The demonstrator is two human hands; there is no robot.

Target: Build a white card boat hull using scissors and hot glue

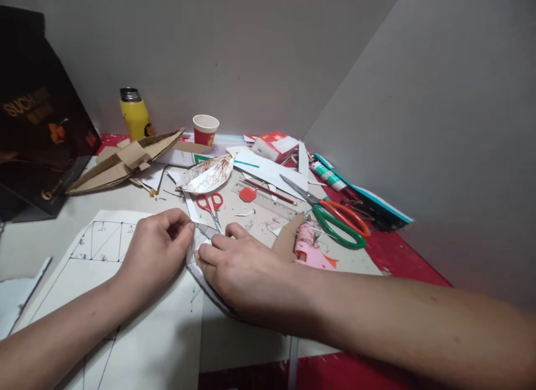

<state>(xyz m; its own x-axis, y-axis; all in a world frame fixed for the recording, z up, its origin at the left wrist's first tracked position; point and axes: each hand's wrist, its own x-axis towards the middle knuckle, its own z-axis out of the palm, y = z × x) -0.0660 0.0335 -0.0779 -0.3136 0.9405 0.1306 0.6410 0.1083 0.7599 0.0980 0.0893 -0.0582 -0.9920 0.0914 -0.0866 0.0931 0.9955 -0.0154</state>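
Note:
A folded grey-white paper piece (pixel 196 270) with a pointed, boat-like outline lies between my two hands. At its far tip, my left hand (pixel 159 247) closes thumb and fingers in a pinch. My right hand (pixel 240 267) curls over the near side, its fingers gripping the paper and covering much of it. Beneath my left hand spreads a white sheet (pixel 159 323) with a ruled pencil or pen drawing (pixel 106 242). Just beyond my fingers rest small red-handled scissors (pixel 210 204).
Large scissors (pixel 341 219) with orange and green handles lie at right by a pink glue gun (pixel 307 245). Behind are a cardboard boat (pixel 125 161), a scribbled paper boat (pixel 209 175), a yellow bottle (pixel 134 115) and a paper cup (pixel 205 130). A black bag (pixel 42 122) stands left.

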